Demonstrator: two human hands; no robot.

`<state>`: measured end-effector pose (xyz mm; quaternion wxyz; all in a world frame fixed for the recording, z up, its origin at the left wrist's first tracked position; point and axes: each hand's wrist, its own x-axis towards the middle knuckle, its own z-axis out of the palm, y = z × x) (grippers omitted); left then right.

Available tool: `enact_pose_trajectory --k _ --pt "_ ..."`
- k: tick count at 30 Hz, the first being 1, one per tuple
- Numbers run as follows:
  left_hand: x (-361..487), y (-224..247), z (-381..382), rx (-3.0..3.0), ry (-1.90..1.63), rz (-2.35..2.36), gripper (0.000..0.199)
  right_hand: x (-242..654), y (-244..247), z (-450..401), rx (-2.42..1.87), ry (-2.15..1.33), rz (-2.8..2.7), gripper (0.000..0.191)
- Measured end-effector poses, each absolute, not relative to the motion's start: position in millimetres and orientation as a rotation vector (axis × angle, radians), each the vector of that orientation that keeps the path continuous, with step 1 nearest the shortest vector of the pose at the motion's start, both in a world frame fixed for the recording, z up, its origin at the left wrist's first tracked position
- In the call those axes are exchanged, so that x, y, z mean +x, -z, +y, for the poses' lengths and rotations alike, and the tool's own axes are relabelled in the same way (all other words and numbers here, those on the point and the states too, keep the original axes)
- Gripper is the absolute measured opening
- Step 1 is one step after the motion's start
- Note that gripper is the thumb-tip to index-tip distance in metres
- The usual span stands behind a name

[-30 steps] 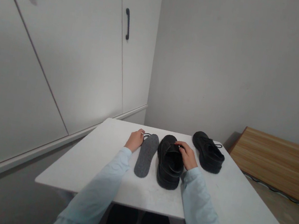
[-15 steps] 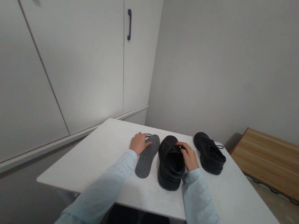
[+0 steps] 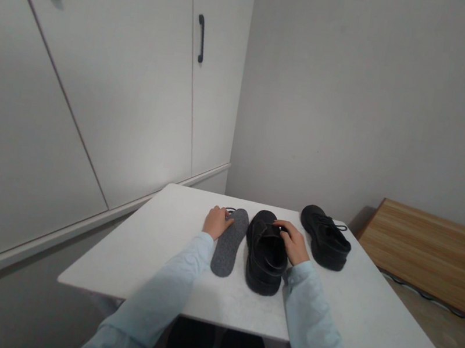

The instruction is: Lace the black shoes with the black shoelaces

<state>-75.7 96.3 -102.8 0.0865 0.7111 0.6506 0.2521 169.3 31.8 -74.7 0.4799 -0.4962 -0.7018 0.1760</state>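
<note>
A grey felt-like insole (image 3: 228,250) lies flat on the white table (image 3: 136,253). Beside its upper left edge is my left hand (image 3: 216,222), fingers curled, the thumb reaching over the edge. A thin black shoelace (image 3: 231,209) shows at those fingertips, partly hidden by hand and insole. Right of the insole stands a black shoe (image 3: 262,281), its heel toward me and its opening wide. My right hand (image 3: 293,243) grips the right side of its upper near the tongue, fingertips over the flap. Farther right sits the other black shoe (image 3: 329,254), with laces.
White cabinet doors (image 3: 139,94) with dark handles rise along the left. A grey wall (image 3: 359,100) stands behind the table. At the right, beyond the table edge, is a low wood-grain board or bench (image 3: 435,259), with a dark cable along its lower edge.
My left hand has shifted very slightly right, its thumb drawn in a little toward the fingers. My right hand and both shoes stay in place.
</note>
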Motion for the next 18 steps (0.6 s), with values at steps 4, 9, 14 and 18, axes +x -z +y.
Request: enact_pose_trajectory --k 4,9,14,18 --pt "-76 99 97 2.055 -0.886 1.865 0.016 168 74 31 -1.203 -0.419 -1.717 0.026" --pt "-76 89 94 1.874 -0.993 1.682 0.009 163 71 27 -1.226 -0.406 -1.747 0.024" --pt "-83 77 96 1.727 -1.039 1.654 0.009 156 71 26 -1.180 -0.408 -1.821 0.025" --pt "-93 70 98 1.618 -1.116 1.629 0.023 151 72 25 -1.133 -0.406 -1.873 0.028"
